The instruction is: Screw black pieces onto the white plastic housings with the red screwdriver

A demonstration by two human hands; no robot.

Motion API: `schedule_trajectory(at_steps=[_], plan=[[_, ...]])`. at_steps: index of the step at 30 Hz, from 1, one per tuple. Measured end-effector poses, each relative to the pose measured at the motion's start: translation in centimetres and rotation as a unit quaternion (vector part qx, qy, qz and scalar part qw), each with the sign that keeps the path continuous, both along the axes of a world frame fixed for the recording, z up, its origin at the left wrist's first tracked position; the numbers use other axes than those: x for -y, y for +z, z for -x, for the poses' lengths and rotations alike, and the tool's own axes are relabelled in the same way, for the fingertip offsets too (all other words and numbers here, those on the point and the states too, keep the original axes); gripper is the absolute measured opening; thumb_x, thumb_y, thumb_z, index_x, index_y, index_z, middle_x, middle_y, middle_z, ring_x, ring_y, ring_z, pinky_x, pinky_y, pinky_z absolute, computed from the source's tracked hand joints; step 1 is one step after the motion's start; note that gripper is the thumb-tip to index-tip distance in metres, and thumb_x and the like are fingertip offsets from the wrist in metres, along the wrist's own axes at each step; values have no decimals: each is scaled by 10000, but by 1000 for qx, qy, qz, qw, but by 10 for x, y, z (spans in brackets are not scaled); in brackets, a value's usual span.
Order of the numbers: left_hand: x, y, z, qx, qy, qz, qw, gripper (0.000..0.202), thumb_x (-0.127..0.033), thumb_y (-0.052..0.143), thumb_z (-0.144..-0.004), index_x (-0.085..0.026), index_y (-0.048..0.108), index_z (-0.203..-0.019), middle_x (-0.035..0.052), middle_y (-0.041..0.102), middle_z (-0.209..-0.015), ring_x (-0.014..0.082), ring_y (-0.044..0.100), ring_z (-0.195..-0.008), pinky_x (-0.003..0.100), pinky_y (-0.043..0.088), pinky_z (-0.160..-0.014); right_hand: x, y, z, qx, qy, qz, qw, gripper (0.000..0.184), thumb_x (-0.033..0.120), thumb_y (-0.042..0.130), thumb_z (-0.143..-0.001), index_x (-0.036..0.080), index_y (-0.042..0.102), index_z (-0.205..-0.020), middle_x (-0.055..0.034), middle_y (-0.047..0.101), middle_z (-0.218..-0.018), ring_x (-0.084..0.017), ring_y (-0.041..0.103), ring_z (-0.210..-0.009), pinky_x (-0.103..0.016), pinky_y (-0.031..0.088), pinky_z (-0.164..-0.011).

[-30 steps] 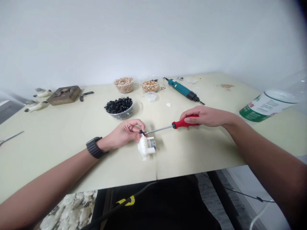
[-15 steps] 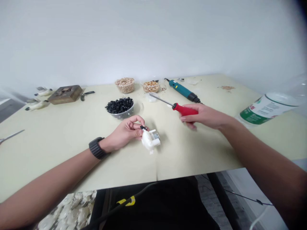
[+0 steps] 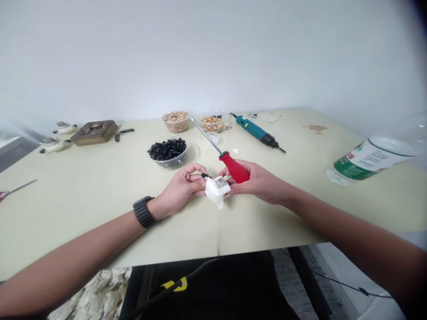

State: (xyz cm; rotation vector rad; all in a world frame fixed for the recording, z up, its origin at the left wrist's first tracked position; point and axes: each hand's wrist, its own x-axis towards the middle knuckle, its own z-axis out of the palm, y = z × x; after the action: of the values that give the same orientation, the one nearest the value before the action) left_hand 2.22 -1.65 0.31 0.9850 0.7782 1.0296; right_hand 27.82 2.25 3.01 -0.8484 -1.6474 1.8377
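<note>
Between my two hands is a white plastic part (image 3: pixel 215 190) with a small black piece (image 3: pixel 205 176) at its upper left. My left hand (image 3: pixel 183 186) pinches the part by its left side, near the black piece. My right hand (image 3: pixel 256 180) is closed round the red handle of a screwdriver (image 3: pixel 235 167), whose metal shaft points up and to the left. The fingertips of that same hand touch the right side of the white part. A tub of black pieces (image 3: pixel 167 151) stands just beyond my left hand.
Behind are two tubs of small parts (image 3: pixel 175 122) (image 3: pixel 211 124) and a green power screwdriver (image 3: pixel 256 130). A large plastic bottle (image 3: pixel 372 160) lies at the right. A brown block (image 3: pixel 94 132), pliers (image 3: pixel 123 133) and red-handled scissors (image 3: pixel 16 189) are at the left. White parts (image 3: pixel 100 293) fill a space below the table.
My right hand has come down and left with the screwdriver and now touches the white part. The screwdriver has tilted more upright. My left hand keeps its pinch on the part.
</note>
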Motion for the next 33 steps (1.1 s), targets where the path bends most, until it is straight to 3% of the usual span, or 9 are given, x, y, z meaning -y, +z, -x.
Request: schedule_trajectory(at_steps=[4,8,11,14,16,20,25,29,33], plan=[[1,0,-2,-2,9,11,1000,508,-356,1006,-743,-184,635,-1044,-2,758,-812,125,724,-733,226,626,-726,2,3,1,16,-19,-28,999,538,292,1019,-649,236,730,-1099,-11,727,-986,-222,677,-913,-368,547,-865],[3,-3,-6,-23,19,20,999,438,-431,951,-812,-170,693,-1050,10,744,-914,132,720,-856,249,627,-834,4,2,3,40,-50,-100,993,487,308,996,-676,232,707,-1059,-19,717,-1007,-231,653,-926,-366,523,-849],[8,-2,-10,-35,-16,21,999,443,-569,825,-911,-155,716,-1025,78,761,-1076,196,729,-979,333,622,-929,7,0,4,69,-75,-156,982,457,339,980,-712,230,689,-1047,-21,716,-1006,-237,660,-912,-376,524,-838],[14,2,-15,12,-81,17,997,625,-730,727,-913,-194,696,-1233,134,718,-1283,273,716,-1095,424,619,-954,11,-2,6,105,-89,-208,968,414,412,943,-785,235,681,-1053,-26,720,-1016,-243,667,-913,-385,529,-826],[18,4,-18,27,-101,2,995,668,-727,778,-872,-223,656,-1294,123,691,-1283,266,703,-1083,402,617,-907,14,-2,8,119,-88,-239,960,399,433,929,-808,238,674,-1046,-17,711,-979,-228,653,-869,-371,523,-784],[23,7,-22,-44,-41,-42,997,481,-507,873,-878,-216,624,-1170,41,654,-1048,153,628,-876,261,523,-743,15,1,9,76,-37,-233,969,350,468,867,-877,233,656,-1027,-9,680,-923,-195,640,-773,-340,525,-699],[19,10,-14,-142,81,-88,983,435,-502,814,-900,-210,595,-1137,4,579,-948,127,523,-790,227,439,-638,-5,6,-10,102,-66,-223,967,329,521,735,-958,208,679,-1040,9,601,-772,-149,535,-577,-306,449,-550],[10,12,-5,-186,130,-85,970,415,-532,720,-916,-202,598,-1135,15,564,-940,136,497,-755,226,411,-571,-29,4,-40,196,-122,-353,907,401,530,837,-857,212,707,-1064,-30,692,-906,-176,596,-703,-306,465,-642],[5,12,-1,-187,144,-104,966,338,-426,682,-885,-197,598,-1119,21,560,-947,141,497,-750,232,414,-552,-41,0,-55,249,-92,-421,867,305,507,749,-940,228,753,-1064,-29,727,-914,-186,621,-745,-306,457,-672]])
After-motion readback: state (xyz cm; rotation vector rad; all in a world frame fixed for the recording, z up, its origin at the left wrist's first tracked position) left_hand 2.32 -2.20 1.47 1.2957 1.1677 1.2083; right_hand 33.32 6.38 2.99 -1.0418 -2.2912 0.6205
